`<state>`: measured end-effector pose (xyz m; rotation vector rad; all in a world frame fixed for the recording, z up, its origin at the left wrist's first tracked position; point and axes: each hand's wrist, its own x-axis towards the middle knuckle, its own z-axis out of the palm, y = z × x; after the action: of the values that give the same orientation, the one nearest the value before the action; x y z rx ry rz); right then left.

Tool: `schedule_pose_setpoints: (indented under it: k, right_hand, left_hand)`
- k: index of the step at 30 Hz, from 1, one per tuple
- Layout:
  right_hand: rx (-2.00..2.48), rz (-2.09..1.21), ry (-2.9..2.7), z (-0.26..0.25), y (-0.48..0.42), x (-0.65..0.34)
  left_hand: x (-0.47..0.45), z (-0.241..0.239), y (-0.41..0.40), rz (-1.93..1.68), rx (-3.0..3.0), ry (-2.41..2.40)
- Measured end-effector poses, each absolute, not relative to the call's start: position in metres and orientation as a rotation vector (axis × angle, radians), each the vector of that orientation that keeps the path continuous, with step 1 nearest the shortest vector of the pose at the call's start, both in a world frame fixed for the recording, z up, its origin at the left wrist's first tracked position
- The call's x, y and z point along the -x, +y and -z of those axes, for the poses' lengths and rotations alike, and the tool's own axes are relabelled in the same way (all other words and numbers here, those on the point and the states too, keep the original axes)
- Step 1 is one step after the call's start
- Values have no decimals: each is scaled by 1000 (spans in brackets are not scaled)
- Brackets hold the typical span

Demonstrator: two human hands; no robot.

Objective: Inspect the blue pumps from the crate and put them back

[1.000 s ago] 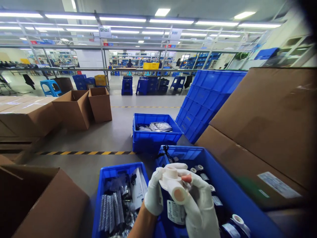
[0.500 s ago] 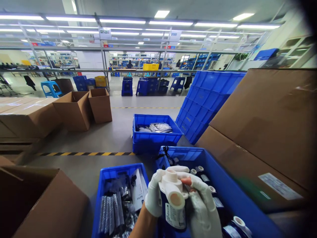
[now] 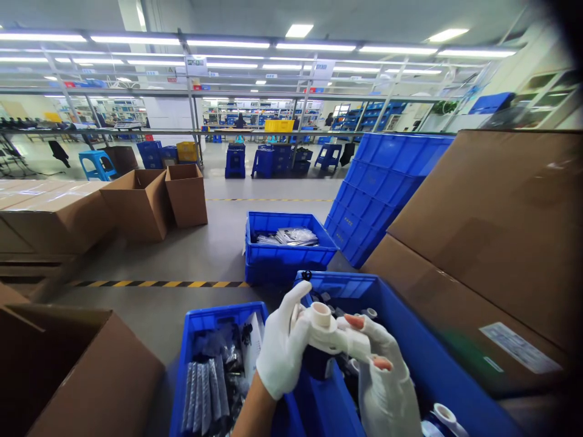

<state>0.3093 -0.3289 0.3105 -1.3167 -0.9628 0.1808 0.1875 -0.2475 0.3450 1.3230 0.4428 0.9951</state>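
Between my two white-gloved hands is a pump-like unit [image 3: 322,337] with a dark blue round body and a white plastic head with two round ports. My left hand [image 3: 283,347] grips its left side, one finger raised. At the side port, my right hand [image 3: 385,364] closes its bare-tipped fingers on the white plastic. The top port faces up and the side port points right. Below lies a deep blue crate [image 3: 410,331] with several similar units, one [image 3: 444,416] showing at the lower right. Part of the held body is hidden by my left hand.
At left, a blue crate [image 3: 186,358] holds bagged parts and a printed sheet. Another blue crate [image 3: 289,258] with flat packets stands ahead. Open cartons [image 3: 104,370] flank the left; large cartons [image 3: 483,267] and stacked blue crates [image 3: 364,194] rise on the right.
The unit has turned so its side port, which faced me, now points right. My left hand has shifted onto its near left side, and my right hand has moved to the port.
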Motion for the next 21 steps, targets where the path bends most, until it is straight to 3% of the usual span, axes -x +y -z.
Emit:
schedule_pose_setpoints:
  k: [3, 8, 10, 16, 21]
  right_hand:
    - [1512, -101, -933, -315, -328, -317]
    - [1627, -287, -878, -327, -326, -322]
    - [1620, -335, -824, -332, -328, -322]
    - [1391, -628, -562, -361, -335, -341]
    - [1369, -483, -571, -379, -323, -403]
  left_hand:
    - [-188, -339, -250, -1072, -1607, 525]
    - [-201, -323, -257, -1344, -1937, 472]
    - [-203, -322, -255, -1300, -1873, 435]
    - [-207, -305, -236, -748, -1246, 395]
    - [-229, -262, -238, -175, -1039, 63]
